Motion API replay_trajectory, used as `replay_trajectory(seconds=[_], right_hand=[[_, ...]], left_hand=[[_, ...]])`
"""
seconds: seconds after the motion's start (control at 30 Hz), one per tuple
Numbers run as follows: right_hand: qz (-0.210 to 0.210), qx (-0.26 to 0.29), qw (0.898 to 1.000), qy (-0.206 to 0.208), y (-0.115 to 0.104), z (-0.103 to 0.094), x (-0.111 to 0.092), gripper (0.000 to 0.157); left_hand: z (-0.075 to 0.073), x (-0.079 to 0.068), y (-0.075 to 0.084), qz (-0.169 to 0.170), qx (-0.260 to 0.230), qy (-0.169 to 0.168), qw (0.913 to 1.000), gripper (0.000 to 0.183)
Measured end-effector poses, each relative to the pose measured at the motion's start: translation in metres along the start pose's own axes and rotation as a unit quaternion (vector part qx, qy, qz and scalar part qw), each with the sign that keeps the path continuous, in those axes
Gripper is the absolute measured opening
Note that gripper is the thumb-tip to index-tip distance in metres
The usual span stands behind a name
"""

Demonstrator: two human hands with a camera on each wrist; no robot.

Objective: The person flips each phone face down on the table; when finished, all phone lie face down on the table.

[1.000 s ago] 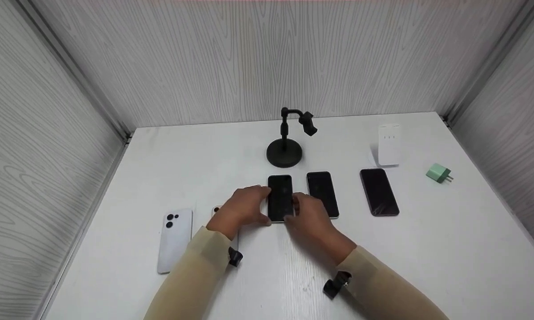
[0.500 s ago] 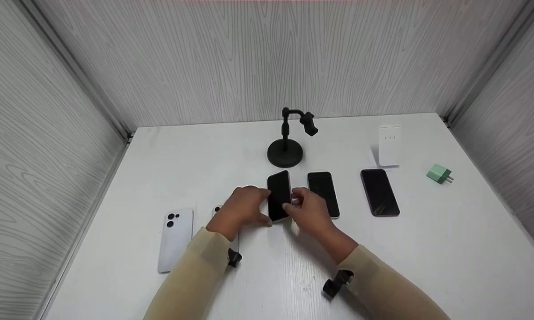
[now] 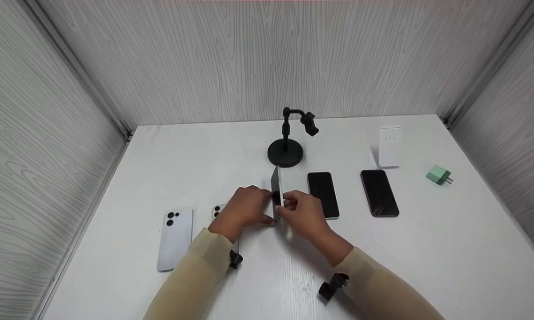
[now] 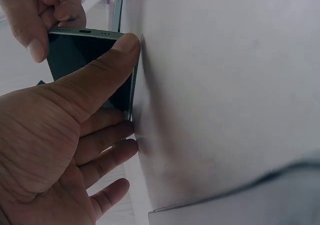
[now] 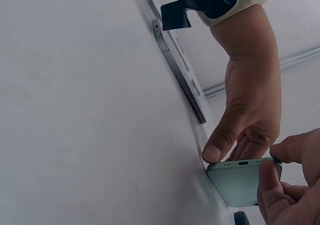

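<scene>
A smartphone [image 3: 275, 182] with a dark screen and a pale green back [image 5: 237, 187] stands on one long edge on the white table, its screen side toward my left hand. My right hand [image 3: 306, 211] pinches the raised long edge between thumb and fingers. Low on the phone, my left hand [image 3: 249, 206] holds the edge against the table, its thumb at the bottom corner and several fingertips along the long edge. In the left wrist view the charging-port end of the phone [image 4: 82, 50] faces the camera. The far end is hidden there.
Two dark-screened phones, one nearer [image 3: 323, 195] and one farther right [image 3: 380, 193], lie flat. At left are a pale phone [image 3: 175, 238] and another phone [image 3: 218, 209] partly under my left arm. Behind stand a black phone holder [image 3: 285, 153], a white stand [image 3: 389, 149] and a green charger [image 3: 438, 174].
The phone was lying flat, screen up. My right hand has lifted its right long edge and moved left, tipping it up onto its left edge. My left hand has barely moved.
</scene>
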State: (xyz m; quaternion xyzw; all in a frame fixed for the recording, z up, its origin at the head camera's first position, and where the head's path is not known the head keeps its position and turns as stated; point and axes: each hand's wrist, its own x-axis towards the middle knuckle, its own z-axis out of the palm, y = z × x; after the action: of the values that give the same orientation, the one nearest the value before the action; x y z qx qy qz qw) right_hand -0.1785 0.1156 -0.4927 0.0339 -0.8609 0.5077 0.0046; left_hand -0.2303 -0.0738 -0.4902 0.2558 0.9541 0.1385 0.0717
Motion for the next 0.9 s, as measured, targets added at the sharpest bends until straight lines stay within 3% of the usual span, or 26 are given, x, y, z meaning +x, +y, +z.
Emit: replay_trajectory(seconds=[0.37, 0.53, 0.7, 0.9], right_hand=[[-0.025, -0.063, 0.997, 0.03, -0.002, 0.001, 0.0, 0.02], [-0.026, -0.093, 0.994, 0.043, 0.0, 0.001, 0.0, 0.019], [-0.021, -0.106, 0.993, 0.051, 0.002, 0.001, 0.001, 0.019], [-0.034, -0.117, 0.991, 0.056, 0.001, 0.001, 0.0, 0.018]], left_hand=[[0.001, -0.001, 0.001, -0.002, -0.019, 0.007, 0.9998, 0.064], [-0.002, -0.001, -0.002, -0.005, -0.046, -0.006, 0.9989, 0.059], [-0.008, 0.005, 0.002, -0.05, -0.086, 0.002, 0.9951, 0.055], [-0.014, 0.027, 0.018, -0.126, -0.152, 0.08, 0.977, 0.061]])
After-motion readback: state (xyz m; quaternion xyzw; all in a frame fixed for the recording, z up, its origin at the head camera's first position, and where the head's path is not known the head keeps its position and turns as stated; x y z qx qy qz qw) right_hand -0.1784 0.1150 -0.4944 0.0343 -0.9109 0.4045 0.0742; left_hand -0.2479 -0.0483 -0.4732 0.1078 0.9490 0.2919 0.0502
